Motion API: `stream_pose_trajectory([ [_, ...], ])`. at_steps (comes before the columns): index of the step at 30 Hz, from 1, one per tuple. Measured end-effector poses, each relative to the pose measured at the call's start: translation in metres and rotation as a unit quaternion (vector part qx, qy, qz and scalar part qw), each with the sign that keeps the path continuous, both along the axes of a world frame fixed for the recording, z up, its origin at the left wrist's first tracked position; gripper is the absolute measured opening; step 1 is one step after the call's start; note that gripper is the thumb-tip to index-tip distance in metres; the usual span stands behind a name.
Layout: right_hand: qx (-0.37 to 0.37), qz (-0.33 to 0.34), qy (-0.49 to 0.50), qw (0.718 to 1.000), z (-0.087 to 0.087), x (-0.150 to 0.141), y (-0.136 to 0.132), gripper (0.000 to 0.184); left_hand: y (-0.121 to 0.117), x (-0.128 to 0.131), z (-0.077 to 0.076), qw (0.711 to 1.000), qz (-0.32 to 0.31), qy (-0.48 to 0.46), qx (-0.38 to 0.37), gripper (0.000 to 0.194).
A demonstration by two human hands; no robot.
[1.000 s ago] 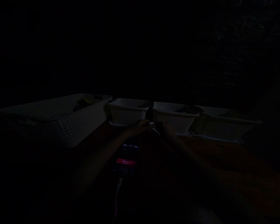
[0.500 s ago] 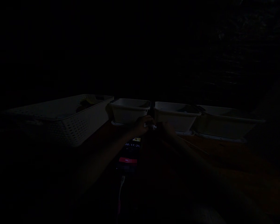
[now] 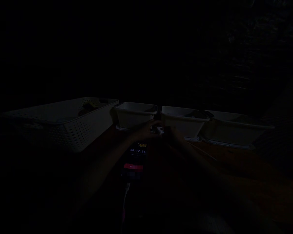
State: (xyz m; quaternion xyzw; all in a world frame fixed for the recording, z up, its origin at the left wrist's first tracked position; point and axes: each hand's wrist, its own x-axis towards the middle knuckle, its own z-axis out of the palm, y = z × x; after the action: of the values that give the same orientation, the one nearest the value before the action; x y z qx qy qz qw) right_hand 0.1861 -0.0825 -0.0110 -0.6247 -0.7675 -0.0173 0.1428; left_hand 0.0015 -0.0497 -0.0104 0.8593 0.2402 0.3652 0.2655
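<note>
The scene is very dark. Just in front of the middle tubs, my two hands come close together around a small white object (image 3: 160, 130) whose kind I cannot make out. My left hand (image 3: 148, 129) has its fingers curled over and under the object's left side. From the other side my right hand (image 3: 173, 134) meets it, closed and mostly in shadow, its fingertips at the object's right edge. Below my left wrist lies a lit phone (image 3: 134, 159) with a timer and a red bar on its screen.
A white perforated basket (image 3: 97, 125) with dim contents stands at left. Three pale tubs line the back: one left of centre (image 3: 135, 117), one in the middle (image 3: 182, 123), one at right (image 3: 230, 131). A white cable (image 3: 125, 196) runs from the phone toward me.
The white object has shifted and turned slightly between my hands, and the fingers of my left hand look more arched. The whole view has moved very slightly.
</note>
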Motion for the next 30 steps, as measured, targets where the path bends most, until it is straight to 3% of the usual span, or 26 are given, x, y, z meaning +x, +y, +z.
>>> stream_pose_trajectory([
  [2, 0.01, -0.009, -0.016, 1.0, 0.001, 0.001, 0.0, 0.035, 0.005, 0.0, -0.005, 0.995, 0.006, -0.008, -0.103, 0.055],
  [4, 0.014, -0.016, -0.028, 0.999, 0.001, 0.001, 0.001, 0.033, 0.011, 0.001, -0.011, 0.99, 0.013, -0.002, -0.142, 0.049],
  [9, 0.016, -0.017, -0.034, 0.999, 0.001, 0.0, 0.0, 0.035, 0.017, 0.003, -0.013, 0.995, 0.027, 0.009, -0.101, 0.048],
  [20, 0.0, 0.009, -0.026, 1.0, 0.002, -0.001, -0.001, 0.035, 0.001, 0.004, 0.0, 1.0, 0.028, -0.006, 0.004, 0.045],
  [25, -0.022, -0.017, -0.01, 1.0, -0.001, 0.0, -0.001, 0.035, -0.008, 0.006, 0.006, 0.998, 0.024, -0.012, 0.058, 0.033],
  [30, 0.0, 0.001, 0.018, 1.0, 0.003, -0.002, -0.007, 0.039, -0.008, 0.004, 0.008, 0.996, 0.054, -0.032, 0.069, 0.028],
])
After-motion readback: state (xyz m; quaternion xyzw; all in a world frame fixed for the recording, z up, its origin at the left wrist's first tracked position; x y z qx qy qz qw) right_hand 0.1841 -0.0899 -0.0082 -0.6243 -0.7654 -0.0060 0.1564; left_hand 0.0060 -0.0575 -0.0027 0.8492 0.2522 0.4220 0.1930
